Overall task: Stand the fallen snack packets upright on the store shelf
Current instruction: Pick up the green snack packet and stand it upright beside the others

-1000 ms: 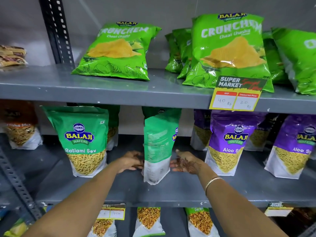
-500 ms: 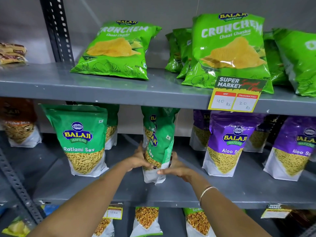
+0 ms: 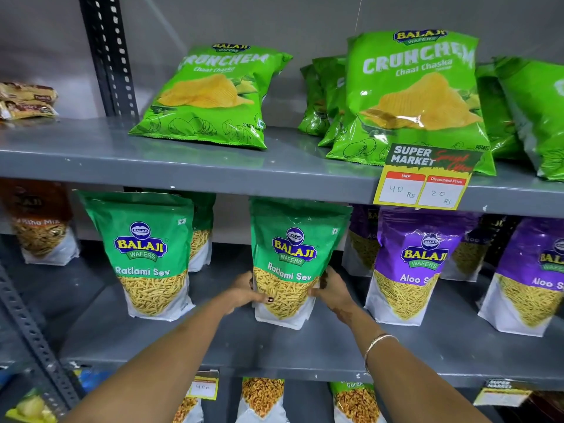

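A green Ratlami Sev packet stands upright on the middle shelf, its front facing me. My left hand grips its lower left edge and my right hand grips its lower right edge. A second Ratlami Sev packet stands upright to the left, with another behind it. On the top shelf a light green Crunchem chips packet lies leaning back, tilted to the left.
Purple Aloo Sev packets stand to the right on the middle shelf. An orange mix packet stands at far left. Upright Crunchem packets fill the top right behind a yellow price tag. A slotted post rises at left.
The packet between my hands has been turned from edge-on to front-facing. Both hands have closed in on its lower sides.
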A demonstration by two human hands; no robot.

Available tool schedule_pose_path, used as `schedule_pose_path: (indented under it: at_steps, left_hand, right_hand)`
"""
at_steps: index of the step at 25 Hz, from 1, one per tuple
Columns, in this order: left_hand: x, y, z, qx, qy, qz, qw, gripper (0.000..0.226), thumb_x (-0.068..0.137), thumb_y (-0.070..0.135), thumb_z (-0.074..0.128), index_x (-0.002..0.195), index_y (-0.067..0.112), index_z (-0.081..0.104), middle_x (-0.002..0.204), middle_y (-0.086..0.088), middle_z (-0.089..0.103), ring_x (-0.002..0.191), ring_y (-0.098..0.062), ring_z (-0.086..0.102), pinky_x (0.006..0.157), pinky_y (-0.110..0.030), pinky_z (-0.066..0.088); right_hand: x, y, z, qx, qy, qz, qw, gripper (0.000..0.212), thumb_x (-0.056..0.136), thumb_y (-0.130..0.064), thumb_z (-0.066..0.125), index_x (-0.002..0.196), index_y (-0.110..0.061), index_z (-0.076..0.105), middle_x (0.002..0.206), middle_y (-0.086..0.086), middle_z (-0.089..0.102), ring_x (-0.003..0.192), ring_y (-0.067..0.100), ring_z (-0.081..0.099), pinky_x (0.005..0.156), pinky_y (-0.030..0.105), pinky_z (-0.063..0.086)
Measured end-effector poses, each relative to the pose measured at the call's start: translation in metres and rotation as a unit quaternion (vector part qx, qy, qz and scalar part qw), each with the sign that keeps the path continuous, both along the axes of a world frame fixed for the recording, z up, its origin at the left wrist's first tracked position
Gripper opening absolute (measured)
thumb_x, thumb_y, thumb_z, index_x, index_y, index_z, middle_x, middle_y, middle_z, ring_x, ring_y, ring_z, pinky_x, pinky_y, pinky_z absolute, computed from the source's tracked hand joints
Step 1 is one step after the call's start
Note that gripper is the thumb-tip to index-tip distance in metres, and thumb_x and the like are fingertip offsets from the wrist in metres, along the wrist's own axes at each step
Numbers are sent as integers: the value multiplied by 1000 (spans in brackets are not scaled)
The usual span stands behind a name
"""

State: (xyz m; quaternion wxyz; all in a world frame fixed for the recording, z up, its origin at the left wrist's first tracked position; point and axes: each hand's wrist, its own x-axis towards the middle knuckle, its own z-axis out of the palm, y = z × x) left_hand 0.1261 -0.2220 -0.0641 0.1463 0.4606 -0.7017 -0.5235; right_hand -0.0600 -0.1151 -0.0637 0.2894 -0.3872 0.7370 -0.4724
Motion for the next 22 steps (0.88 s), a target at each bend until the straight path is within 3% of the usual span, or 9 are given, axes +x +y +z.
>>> schedule_pose_path:
  at_steps: [4, 6, 9, 11, 14, 16, 18, 20, 22]
  left_hand:
    - [-6, 10, -8, -20, 37, 46, 998, 64, 68, -1, 76, 125, 3, 46, 130, -12, 57, 109, -19, 52, 87, -28, 42]
    - [-8, 14, -9, -19, 57, 57, 997, 62, 69, -1, 75, 124, 5, 46, 130, -13, 58, 108, -20, 54, 86, -31, 45]
    - [-12, 18, -12, -42, 55, 81, 994, 60, 67, 1, 77, 119, 6, 48, 129, -15, 60, 117, -28, 56, 89, -36, 48]
    - [-16, 22, -14, -60, 51, 92, 993, 64, 66, 2, 79, 122, 3, 48, 128, -15, 60, 118, -29, 56, 93, -36, 47]
    - [-19, 27, -11, -66, 54, 94, 992, 64, 67, 3, 78, 124, 2, 47, 129, -15, 59, 119, -28, 55, 90, -30, 44]
    - [-20, 32, -8, -73, 43, 95, 992, 65, 69, 5, 77, 126, 3, 45, 132, -14, 58, 121, -27, 53, 92, -30, 43]
    - [-16, 37, -6, -64, 20, 92, 994, 66, 72, 9, 75, 128, 4, 41, 134, -12, 54, 124, -27, 50, 91, -29, 41]
    - [-3, 39, -5, -51, -32, 72, 996, 62, 75, 18, 74, 126, 4, 42, 131, -11, 53, 125, -28, 48, 89, -29, 39]
    - [27, 35, -3, -59, -114, 62, 990, 30, 79, 29, 69, 98, 8, 58, 109, -11, 62, 117, -30, 55, 81, -30, 41]
  right_hand:
    - [-3, 3, -2, -4, -119, 93, 988, 79, 62, 10, 75, 130, -2, 36, 128, 16, 56, 119, 31, 53, 98, 37, 47]
    - [-5, 4, -5, -24, -125, 114, 985, 85, 58, 4, 79, 131, -2, 36, 129, 16, 57, 115, 28, 56, 87, 25, 53]
    - [-9, 3, -4, -41, -125, 124, 984, 73, 66, 12, 73, 130, 1, 40, 124, 14, 58, 98, 15, 61, 66, 8, 54]
    - [-13, 3, -3, -40, -114, 126, 985, 69, 68, 11, 71, 129, -1, 42, 123, 13, 59, 99, 15, 61, 72, 12, 55]
    - [-18, 4, -4, -22, -92, 122, 988, 74, 63, -1, 80, 128, -8, 46, 130, 13, 59, 119, 28, 56, 102, 41, 47]
    - [-13, 5, 2, -8, -93, 134, 987, 71, 64, -4, 80, 127, -9, 47, 128, 10, 61, 121, 29, 56, 104, 43, 45]
    - [-12, 6, 9, 48, -85, 166, 981, 46, 75, -7, 72, 117, -11, 53, 105, 0, 66, 100, 20, 64, 81, 24, 55]
    - [-17, 12, 21, 183, -75, 193, 961, 26, 75, -23, 73, 95, -13, 59, 64, 0, 59, 55, 12, 54, 46, 18, 45]
    - [-22, 14, 30, 328, -36, 201, 922, 50, 50, -38, 84, 78, -5, 60, 46, 9, 57, 38, 21, 54, 41, 23, 47]
